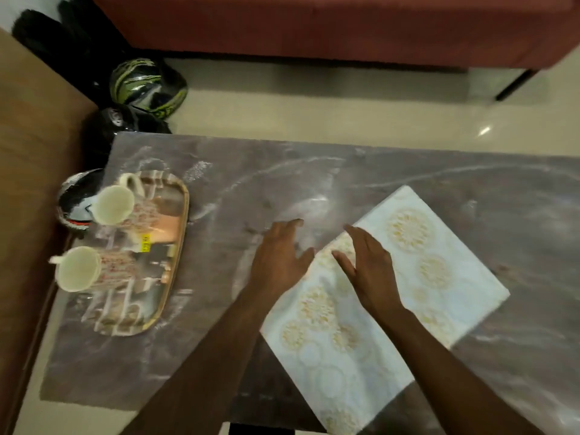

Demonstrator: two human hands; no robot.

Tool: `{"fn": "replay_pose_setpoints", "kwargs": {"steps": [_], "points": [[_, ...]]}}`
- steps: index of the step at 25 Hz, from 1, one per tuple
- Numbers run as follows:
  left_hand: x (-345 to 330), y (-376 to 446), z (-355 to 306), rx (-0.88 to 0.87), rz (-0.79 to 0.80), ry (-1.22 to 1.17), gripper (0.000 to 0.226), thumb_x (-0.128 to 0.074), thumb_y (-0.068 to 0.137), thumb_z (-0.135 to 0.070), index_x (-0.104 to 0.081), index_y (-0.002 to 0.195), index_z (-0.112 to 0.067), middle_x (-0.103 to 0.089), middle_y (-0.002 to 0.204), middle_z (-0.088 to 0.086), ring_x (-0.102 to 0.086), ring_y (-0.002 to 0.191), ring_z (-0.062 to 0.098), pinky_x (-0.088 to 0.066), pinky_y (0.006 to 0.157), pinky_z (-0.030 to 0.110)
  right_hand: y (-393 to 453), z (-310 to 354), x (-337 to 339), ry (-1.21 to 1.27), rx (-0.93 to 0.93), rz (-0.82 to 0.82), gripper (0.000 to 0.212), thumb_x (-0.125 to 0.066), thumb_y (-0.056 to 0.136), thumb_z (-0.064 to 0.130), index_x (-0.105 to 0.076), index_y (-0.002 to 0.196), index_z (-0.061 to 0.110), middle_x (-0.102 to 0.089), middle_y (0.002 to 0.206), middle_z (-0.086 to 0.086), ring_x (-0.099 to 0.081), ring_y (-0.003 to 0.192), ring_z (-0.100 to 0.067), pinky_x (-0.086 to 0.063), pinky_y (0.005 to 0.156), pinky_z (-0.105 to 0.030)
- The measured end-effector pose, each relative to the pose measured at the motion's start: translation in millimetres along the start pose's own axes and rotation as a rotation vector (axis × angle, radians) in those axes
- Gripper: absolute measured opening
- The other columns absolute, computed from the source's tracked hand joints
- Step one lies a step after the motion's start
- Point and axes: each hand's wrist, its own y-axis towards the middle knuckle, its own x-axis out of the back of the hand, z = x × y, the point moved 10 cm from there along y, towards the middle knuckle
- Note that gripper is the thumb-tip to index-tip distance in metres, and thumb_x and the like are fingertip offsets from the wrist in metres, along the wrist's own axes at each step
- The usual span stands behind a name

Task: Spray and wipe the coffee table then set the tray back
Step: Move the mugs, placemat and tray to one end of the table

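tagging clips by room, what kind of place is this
Most likely a home living room. A low marble-look coffee table stands in front of a red sofa on a tiled floor, a tray with two cups sits on the table, and helmets lie on the floor nearby.

Desk (pixel 392 171): glossy, marble-look, smeared streaks.
Cloth (pixel 423 277): matt, soft, printed fabric.
Tray (pixel 180 215): glossy, printed, gold-toned rim.
Cups (pixel 113 204): glazed ceramic.
Floor (pixel 345 114): polished tile.

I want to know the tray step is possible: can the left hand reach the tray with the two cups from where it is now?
Probably yes. The left hand lies flat on the coffee table, and only bare tabletop separates it from the tray. The cloth lies to the other side.
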Motion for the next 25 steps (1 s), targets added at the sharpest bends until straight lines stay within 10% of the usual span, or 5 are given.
{"fn": "replay_pose_setpoints", "kwargs": {"steps": [12, 17, 25], "points": [[-105.6, 1.3, -33.1, 0.196, 0.015, 0.201, 0.059, -0.065, 0.083, -0.046, -0.050, 0.130, -0.014, -0.054, 0.127, 0.011, -0.049, 0.118, 0.032, -0.038, 0.097, 0.044, -84.0, -114.0, -66.6, -0.183, -0.013, 0.256, 0.064, -0.012, 0.099, 0.052, -0.028, 0.147, 0.014, -0.027, 0.154, -0.007, -0.024, 0.142, -0.025, -0.020, 0.110, -0.044], [-111.1, 16.4, -8.4, 0.244, 0.103, -0.086, 0.026, -0.064, 0.090, -0.039, -0.063, 0.096, -0.013, -0.062, 0.094, 0.007, -0.059, 0.097, 0.029, -0.043, 0.074, 0.033, -81.6, -110.8, -68.9, -0.205, 0.043, 0.217, 0.063, -0.025, 0.096, 0.049, -0.023, 0.149, 0.014, -0.022, 0.156, -0.006, -0.015, 0.144, -0.023, -0.017, 0.112, -0.043], [-18.9, -21.8, 110.5, 0.496, -0.209, -0.450, 0.019, -0.064, 0.091, -0.030, -0.064, 0.087, -0.011, -0.067, 0.077, 0.002, -0.062, 0.071, 0.020, -0.042, 0.064, 0.028, -23.2, -2.0, -117.3, -0.223, 0.267, 0.227, 0.063, -0.029, 0.094, 0.049, -0.029, 0.147, 0.015, -0.028, 0.154, -0.006, -0.025, 0.141, -0.027, -0.023, 0.114, -0.044]]}}
